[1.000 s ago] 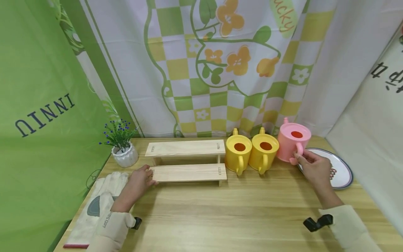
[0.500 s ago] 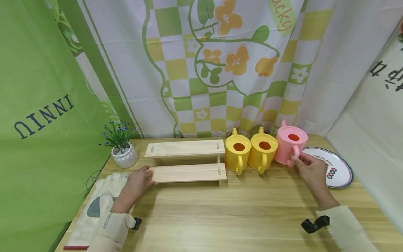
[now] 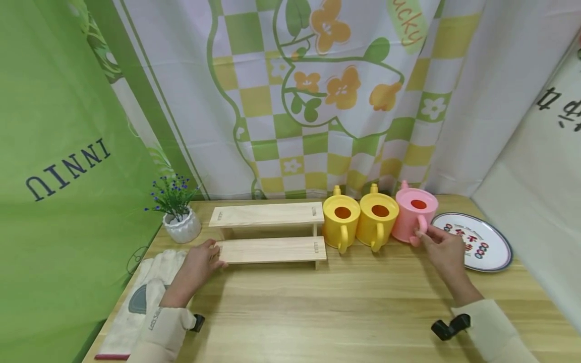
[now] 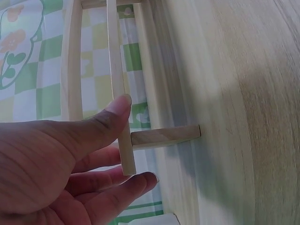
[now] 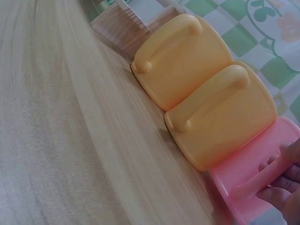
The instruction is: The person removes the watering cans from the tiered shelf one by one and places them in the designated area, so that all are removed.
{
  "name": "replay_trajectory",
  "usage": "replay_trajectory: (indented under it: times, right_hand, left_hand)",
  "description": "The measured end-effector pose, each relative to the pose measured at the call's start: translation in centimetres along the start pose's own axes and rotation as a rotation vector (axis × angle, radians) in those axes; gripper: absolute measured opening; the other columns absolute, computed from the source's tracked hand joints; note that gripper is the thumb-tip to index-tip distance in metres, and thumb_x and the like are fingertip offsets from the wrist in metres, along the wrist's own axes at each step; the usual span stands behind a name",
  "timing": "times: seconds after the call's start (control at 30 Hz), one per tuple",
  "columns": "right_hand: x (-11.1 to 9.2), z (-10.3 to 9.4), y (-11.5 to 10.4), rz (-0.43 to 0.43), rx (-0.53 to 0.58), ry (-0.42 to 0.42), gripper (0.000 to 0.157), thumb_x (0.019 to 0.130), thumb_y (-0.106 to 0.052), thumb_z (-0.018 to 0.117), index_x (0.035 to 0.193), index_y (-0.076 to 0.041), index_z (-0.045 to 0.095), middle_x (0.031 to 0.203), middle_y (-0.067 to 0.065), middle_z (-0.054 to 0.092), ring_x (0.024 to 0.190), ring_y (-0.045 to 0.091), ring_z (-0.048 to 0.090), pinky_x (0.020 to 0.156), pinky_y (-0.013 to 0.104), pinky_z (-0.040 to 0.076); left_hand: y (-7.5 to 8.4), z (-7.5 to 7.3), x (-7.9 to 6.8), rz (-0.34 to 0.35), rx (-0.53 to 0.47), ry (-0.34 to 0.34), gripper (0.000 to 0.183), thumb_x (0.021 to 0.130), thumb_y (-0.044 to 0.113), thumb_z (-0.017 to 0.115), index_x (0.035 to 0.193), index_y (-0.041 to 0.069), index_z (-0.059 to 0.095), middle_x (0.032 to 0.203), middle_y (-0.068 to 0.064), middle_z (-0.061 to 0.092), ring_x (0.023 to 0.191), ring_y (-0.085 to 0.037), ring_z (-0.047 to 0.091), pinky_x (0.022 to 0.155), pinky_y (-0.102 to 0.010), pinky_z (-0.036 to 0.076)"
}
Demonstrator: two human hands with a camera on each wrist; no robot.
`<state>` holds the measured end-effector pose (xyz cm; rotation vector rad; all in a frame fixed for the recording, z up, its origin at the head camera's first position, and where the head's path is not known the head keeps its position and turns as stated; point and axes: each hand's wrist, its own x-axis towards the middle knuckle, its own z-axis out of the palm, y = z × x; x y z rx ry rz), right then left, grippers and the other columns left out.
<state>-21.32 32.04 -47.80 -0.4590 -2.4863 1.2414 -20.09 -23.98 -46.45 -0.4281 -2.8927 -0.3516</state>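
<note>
At the right end of a row of cans, my right hand (image 3: pixel 447 254) grips the handle of a pink watering can (image 3: pixel 404 227). The right wrist view shows fingers wrapped around that handle and the pink can upright against its neighbour. Two yellow watering cans, a left one (image 3: pixel 335 233) and a right one (image 3: pixel 371 234), stand upright side by side, handles facing me. A two-step wooden rack (image 3: pixel 268 251) adjoins the left yellow can. My left hand (image 3: pixel 197 267) pinches the left end of its lower board, thumb above and fingers beneath, as the left wrist view (image 4: pixel 123 157) shows.
An oval white plate (image 3: pixel 492 234) with a blue rim lies right of the cans. A white pot with blue flowers (image 3: pixel 182 227) stands at the back left. Pale gloves (image 3: pixel 120 322) lie near the left table edge. A patterned curtain (image 3: pixel 290 141) hangs behind.
My right hand has brought the pink can leftward and slightly toward me, up beside the right yellow can. More of the plate shows. My left hand has stayed on the rack.
</note>
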Motion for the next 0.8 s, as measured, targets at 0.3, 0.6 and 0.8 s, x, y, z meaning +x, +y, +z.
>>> replay_trajectory:
  times: [0.3,0.6,0.8]
  right_hand:
    - [-0.5,0.6,0.3,0.031,0.0,-0.046,0.041,0.096,-0.024,0.069,0.13,-0.002,0.064,0.123,0.021,0.068,0.08,-0.021,0.042,0.072,0.006,0.039]
    - [-0.8,1.7,-0.1,0.025,0.072,-0.083,0.045,0.094,-0.022,0.071,0.128,0.005,0.063,0.124,0.026,0.066,0.071,-0.027,0.046,0.066,0.0,0.045]
    - [-1.1,-0.2,-1.0,-0.018,0.006,-0.005,0.048,0.091,-0.035,0.073,0.123,0.0,0.069,0.109,0.011,0.076,0.068,-0.029,0.044,0.066,0.003,0.039]
  left_hand:
    - [-0.2,-0.2,-0.2,0.008,0.017,0.01,0.028,0.079,0.021,0.083,0.091,-0.001,0.07,0.115,-0.027,0.066,0.09,-0.044,0.069,0.078,-0.049,0.059]
    - [-1.1,-0.4,-1.0,-0.016,0.017,-0.016,0.033,0.08,0.021,0.082,0.1,-0.004,0.071,0.119,-0.029,0.065,0.093,-0.046,0.068,0.079,-0.05,0.059]
    - [-2.3,-2.0,-1.9,-0.048,-0.046,-0.04,0.037,0.081,0.022,0.082,0.095,-0.009,0.066,0.111,-0.031,0.068,0.088,-0.043,0.068,0.073,-0.049,0.057]
